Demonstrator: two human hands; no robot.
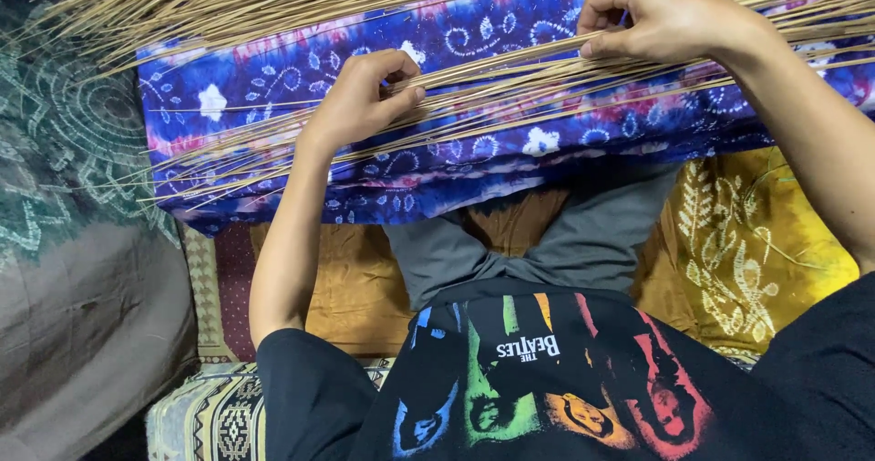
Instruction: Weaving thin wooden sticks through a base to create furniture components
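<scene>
Both hands pinch thin sticks [510, 82] lying across a blue patterned cloth [410, 165] in the upper frame: left hand [360, 96] centre-left, right hand [661, 19] upper right. A loose, seemingly unsorted heap [182, 5] fans out upper left, so much appears left.

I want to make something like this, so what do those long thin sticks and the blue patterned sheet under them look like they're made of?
The thin sticks look like dried plant fibre, perhaps palm leaf ribs or split bamboo: pale tan, matte, slender and slightly bowed. The blue patterned cloth looks like soft woven cotton, tie-dyed or batik: blurred purple and white swirls, draping folds. The left hand and right hand pinch the sticks.
</scene>
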